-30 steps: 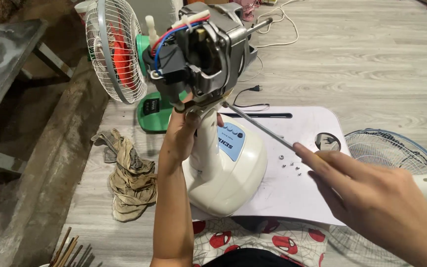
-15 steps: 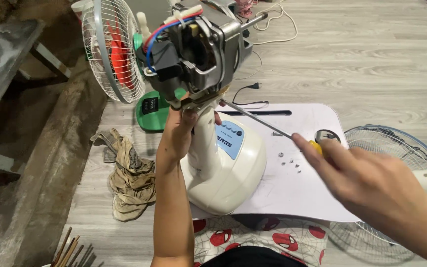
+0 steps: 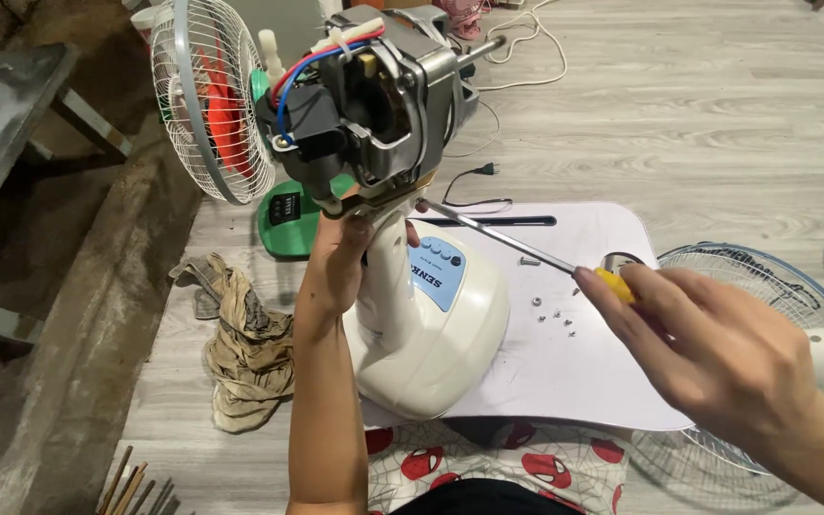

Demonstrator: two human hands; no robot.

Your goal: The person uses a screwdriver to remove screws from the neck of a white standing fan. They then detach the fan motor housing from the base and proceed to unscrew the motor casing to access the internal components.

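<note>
My left hand (image 3: 343, 259) grips the neck of a cream table fan (image 3: 431, 324), just under its bare motor (image 3: 383, 105) with red and blue wires. My right hand (image 3: 708, 348) holds a yellow-handled screwdriver (image 3: 517, 238); its long shaft points left, with the tip at the underside of the motor mount. The fan's rounded base, with a blue button panel, rests on a white board (image 3: 565, 381). Several small screws (image 3: 550, 307) lie on the board near the screwdriver.
A small fan with a white grille and green base (image 3: 216, 105) stands at the back left. A crumpled rag (image 3: 245, 343) lies on the wooden floor. A loose fan guard (image 3: 765, 286) is at the right. White and black cables run behind. Thin sticks (image 3: 131, 486) lie bottom left.
My right hand has slid the screwdriver up and left, bringing its tip to the motor mount. My left hand keeps its hold on the fan neck.
</note>
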